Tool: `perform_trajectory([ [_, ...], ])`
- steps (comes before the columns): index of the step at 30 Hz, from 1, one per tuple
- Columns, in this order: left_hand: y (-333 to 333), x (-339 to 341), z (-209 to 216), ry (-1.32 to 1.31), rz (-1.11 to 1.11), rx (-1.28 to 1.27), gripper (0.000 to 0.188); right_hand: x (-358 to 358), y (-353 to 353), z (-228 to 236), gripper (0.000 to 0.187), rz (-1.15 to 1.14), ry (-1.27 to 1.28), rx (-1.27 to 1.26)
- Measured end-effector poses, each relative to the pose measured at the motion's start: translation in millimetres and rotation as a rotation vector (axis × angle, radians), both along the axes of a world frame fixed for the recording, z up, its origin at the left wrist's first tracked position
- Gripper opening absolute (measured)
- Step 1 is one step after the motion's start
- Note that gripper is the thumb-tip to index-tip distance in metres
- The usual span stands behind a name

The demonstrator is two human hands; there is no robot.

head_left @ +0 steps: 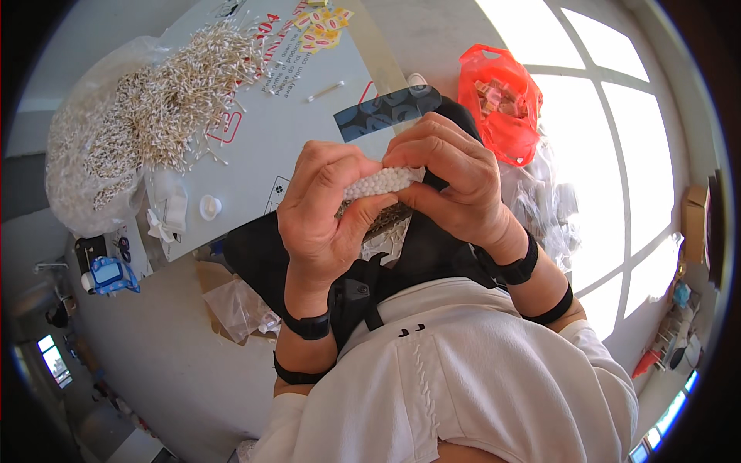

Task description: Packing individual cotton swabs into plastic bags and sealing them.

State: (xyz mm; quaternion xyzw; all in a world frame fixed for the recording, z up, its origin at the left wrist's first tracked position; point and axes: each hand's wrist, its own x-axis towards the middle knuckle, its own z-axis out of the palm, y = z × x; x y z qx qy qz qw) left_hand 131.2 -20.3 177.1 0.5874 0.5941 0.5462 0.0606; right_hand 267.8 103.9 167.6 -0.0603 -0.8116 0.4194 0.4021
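Note:
A tight bundle of cotton swabs [378, 184], white tips facing up, is held above my lap between both hands. Clear plastic film seems to wrap it, showing at its right end. My left hand [318, 208] grips the left side of the bundle with thumb and bent fingers. On the other side, my right hand [455, 174] pinches the film and the bundle's edge between thumb and fingers. Beneath the tips, the brownish sticks show partly in shadow. A large heap of loose cotton swabs [177, 100] spills from a clear plastic bag [73, 185] on the table's left.
The grey table [255, 154] has yellow labels [324, 31], a dark patterned sheet [386, 112] and a small white spool [210, 207] on it. A red bag [505, 131] with small pink packs stands at right, near clear bags [540, 208]. A cardboard box [220, 309] sits below left.

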Motion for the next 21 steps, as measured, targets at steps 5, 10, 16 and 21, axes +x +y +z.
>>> perform_trajectory([
  [5,1.0,-3.2,-9.5,0.113,-0.007,0.055,0.031,0.8,-5.2,-4.4,0.027,-0.015,-0.049,-0.058],
  [10,1.2,2.3,-1.0,0.038,0.019,0.014,0.031,2.6,-4.7,-3.1,0.028,-0.020,-0.084,-0.088],
  [16,5.2,3.8,-0.4,0.072,0.021,0.005,0.034,3.2,-5.4,-5.1,0.026,-0.038,-0.088,-0.085],
  [21,4.1,0.0,-10.6,0.054,-0.022,-0.029,0.037,3.2,-5.3,-11.3,0.023,0.047,-0.131,-0.177],
])
